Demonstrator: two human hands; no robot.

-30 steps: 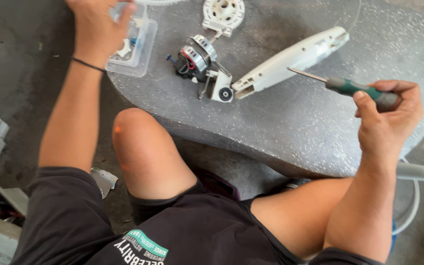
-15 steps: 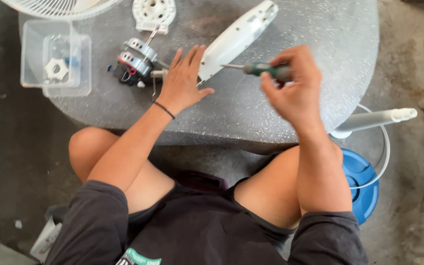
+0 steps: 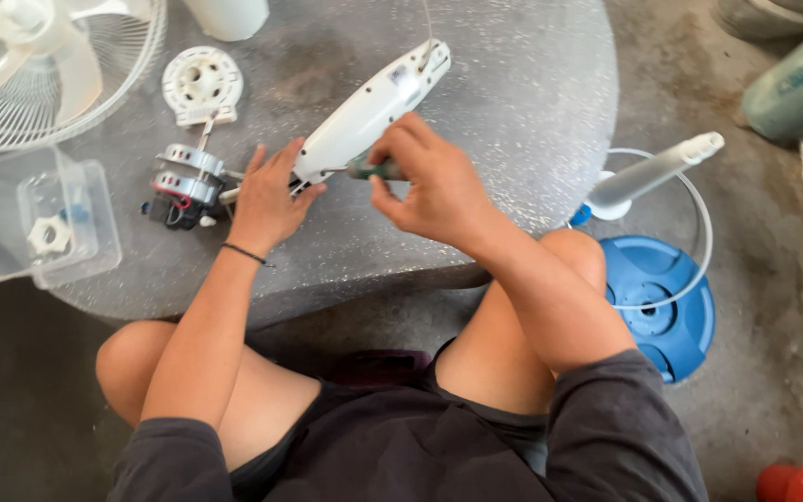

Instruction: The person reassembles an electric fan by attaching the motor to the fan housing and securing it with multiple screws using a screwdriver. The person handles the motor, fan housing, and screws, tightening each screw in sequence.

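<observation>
The white plastic housing [image 3: 364, 116] is a long, smooth, tapered shell lying diagonally near the middle of the round table [image 3: 513, 139], its narrow end pointing toward the far edge. The right hand [image 3: 425, 181] is closed around the green handle of a screwdriver [image 3: 374, 170], whose thin metal shaft runs to the lower end of the housing. The left hand [image 3: 267, 200] lies flat with fingers spread, pressing on that same lower end; it grasps nothing. Just beside the left hand, toward the left edge, sits the motor [image 3: 183, 186], a compact metal block with ridged plates and coloured wires. Beyond it lies a round white plastic disc [image 3: 202, 84] with ribs. At the left edge stands a clear plastic box [image 3: 44, 218] holding a small white nut. A wire fan guard [image 3: 48, 65] overhangs the far left corner. The table top is grey, speckled stone. On the floor to the right stands a blue round base [image 3: 657, 307] with a white tube.
</observation>
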